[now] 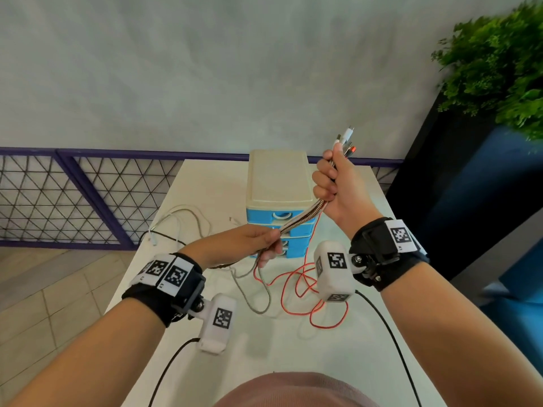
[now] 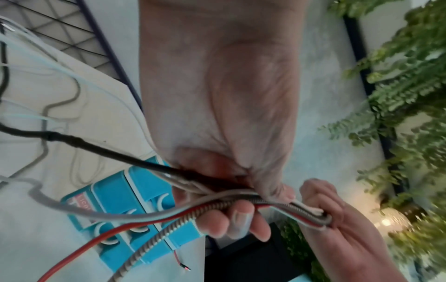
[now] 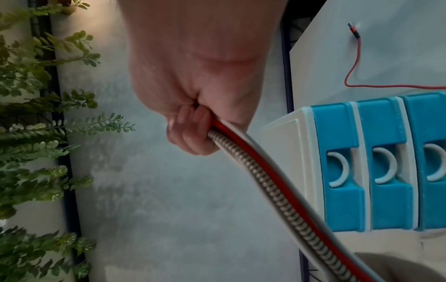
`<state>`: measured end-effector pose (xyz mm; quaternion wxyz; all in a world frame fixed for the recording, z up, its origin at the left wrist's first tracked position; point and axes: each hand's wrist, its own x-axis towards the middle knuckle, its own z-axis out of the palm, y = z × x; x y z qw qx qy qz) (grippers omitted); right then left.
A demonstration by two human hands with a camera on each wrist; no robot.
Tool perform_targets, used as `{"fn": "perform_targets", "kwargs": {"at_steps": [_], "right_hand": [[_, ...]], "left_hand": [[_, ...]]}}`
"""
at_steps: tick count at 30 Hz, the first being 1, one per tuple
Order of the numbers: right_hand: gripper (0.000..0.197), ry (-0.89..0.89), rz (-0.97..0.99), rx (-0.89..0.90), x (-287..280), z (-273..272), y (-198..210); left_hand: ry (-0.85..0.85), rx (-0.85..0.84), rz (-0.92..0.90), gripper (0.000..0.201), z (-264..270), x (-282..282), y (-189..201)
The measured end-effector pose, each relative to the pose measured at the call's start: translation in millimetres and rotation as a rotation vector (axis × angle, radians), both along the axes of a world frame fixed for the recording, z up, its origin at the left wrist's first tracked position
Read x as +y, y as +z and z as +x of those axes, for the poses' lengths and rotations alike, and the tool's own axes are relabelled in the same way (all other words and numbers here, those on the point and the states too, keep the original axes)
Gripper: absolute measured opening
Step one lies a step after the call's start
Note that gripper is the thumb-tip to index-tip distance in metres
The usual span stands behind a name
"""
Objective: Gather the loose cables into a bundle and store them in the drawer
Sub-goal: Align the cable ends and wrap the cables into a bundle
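Several cables, red, white, black and a braided metal one, run together as a bundle [image 1: 299, 223] between my two hands. My right hand [image 1: 332, 183] grips the bundle in a fist above the drawer unit, with the connector ends [image 1: 346, 139] sticking up out of it. My left hand [image 1: 258, 242] pinches the same bundle [image 2: 241, 200] lower down, in front of the drawers. In the right wrist view the bundle [image 3: 265, 181] slants down from the fist. The loose lengths trail on the table, red [image 1: 296, 286] and white [image 1: 182, 218]. The drawer unit [image 1: 279, 183] has blue drawers, all closed.
The white table [image 1: 264, 342] carries the drawer unit near its far edge. A purple mesh railing [image 1: 73, 195] runs behind on the left. A plant [image 1: 496, 69] on a dark cabinet stands at the right. Black camera leads hang from both wrists.
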<state>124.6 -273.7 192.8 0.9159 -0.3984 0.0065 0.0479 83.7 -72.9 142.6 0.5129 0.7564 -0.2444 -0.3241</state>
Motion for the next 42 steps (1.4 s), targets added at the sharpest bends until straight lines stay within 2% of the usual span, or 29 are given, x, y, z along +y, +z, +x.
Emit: {"fn": "perform_targets", "kwargs": {"at_steps": [8,10,13,14,16,17,19,22,25,28,31,34,37,39,42], "right_hand": [[0.035,0.130,-0.044,0.059,-3.8,-0.4,2.5],[0.034,0.249,-0.128,0.100,-6.6,-2.0,6.1],[0.025,0.534,-0.321,0.121,-9.7,-8.5,8.1],[0.021,0.624,-0.380,0.125,-9.9,-12.1,7.5],[0.019,0.745,-0.451,0.150,-9.1,-19.6,5.5],[0.019,0.767,-0.472,0.164,-8.4,-22.9,3.6],[0.023,0.740,-0.485,0.177,-7.1,-26.6,-2.4],[0.027,0.617,-0.388,0.165,-4.1,-29.1,-13.5],[0.028,0.491,-0.264,0.164,4.5,-29.9,-25.7],[0.032,0.404,-0.341,0.124,10.9,-30.2,-35.7],[0.037,0.420,-0.408,0.137,13.0,-32.1,-39.1],[0.045,0.449,-0.334,0.204,19.2,-34.5,-42.1],[0.052,0.505,-0.248,0.234,22.1,-37.7,-44.3],[0.047,0.531,-0.210,0.251,23.1,-41.2,-43.1],[0.037,0.516,-0.378,0.229,25.3,-46.3,-46.8]], "left_hand": [[0.001,0.171,-0.074,0.036,-2.9,1.9,6.3],[-0.003,0.060,0.028,0.034,-3.6,0.0,8.2],[-0.065,-0.258,0.298,0.026,2.5,-2.3,8.9],[-0.093,-0.319,0.355,0.023,3.5,-4.0,10.9],[-0.114,-0.294,0.354,0.022,1.7,-9.2,19.5],[-0.100,-0.225,0.312,0.030,-0.3,-11.1,24.7],[-0.068,-0.171,0.258,0.040,-0.2,-12.5,31.9],[-0.054,-0.346,0.357,0.024,6.6,-10.8,31.5],[-0.015,-0.428,0.399,0.025,9.3,-10.9,32.8],[0.000,-0.483,0.406,0.022,7.0,-13.1,38.2],[0.013,-0.442,0.330,0.015,5.7,-15.9,40.4],[0.030,-0.454,0.281,0.025,6.4,-19.5,41.2],[0.057,-0.548,0.317,0.035,5.9,-21.9,41.2],[0.091,-0.603,0.324,0.041,5.3,-23.4,38.4],[0.114,-0.670,0.340,0.048,3.2,-26.5,32.3]]}}
